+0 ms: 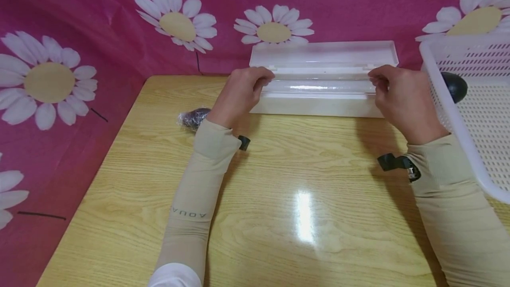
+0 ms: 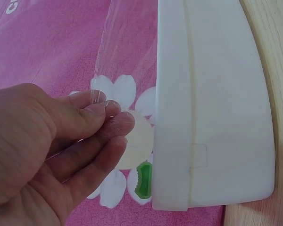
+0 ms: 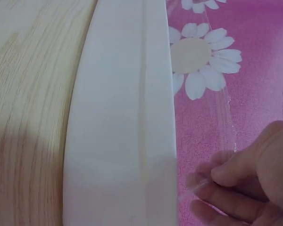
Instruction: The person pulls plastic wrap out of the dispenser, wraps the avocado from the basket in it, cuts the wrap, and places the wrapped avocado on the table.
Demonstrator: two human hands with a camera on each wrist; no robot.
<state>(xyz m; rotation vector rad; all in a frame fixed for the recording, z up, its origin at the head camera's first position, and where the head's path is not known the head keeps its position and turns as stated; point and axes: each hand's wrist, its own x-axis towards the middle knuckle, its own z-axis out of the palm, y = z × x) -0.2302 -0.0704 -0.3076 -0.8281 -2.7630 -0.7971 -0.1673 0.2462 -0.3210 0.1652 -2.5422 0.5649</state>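
White dispenser box (image 1: 318, 106) on the wooden table (image 1: 279, 180), lid (image 1: 324, 54) raised at the back. Clear film (image 2: 127, 52) lies at the box, its free edge stretched from one hand to the other above it.

Left hand (image 1: 241, 90): thumb and fingertips pinch one end of that edge. Right hand (image 1: 408, 96): thumb and forefinger likewise grip the other end, remaining fingers loosely bent. Film being transparent, the wrist views leave it uncertain how much is caught in either pinch.

Risks, as judged. A thin pinch could slip, letting the edge spring back and cling to itself or the box. Uneven pull would skew the sheet, bunch it or start a tear at a corner. Neither hand steadies the box, so a hard tug might slide or tip it. A small green toothed piece (image 2: 144, 181) shows by the box's edge; film straying onto its teeth could snag.

Right wrist lies close beside the white basket (image 1: 474, 63), which holds a dark rounded object (image 1: 455, 87); a wide swing could knock it. A film-wrapped dark item (image 1: 195, 118) sits near the left wrist, liable to be nudged likewise.
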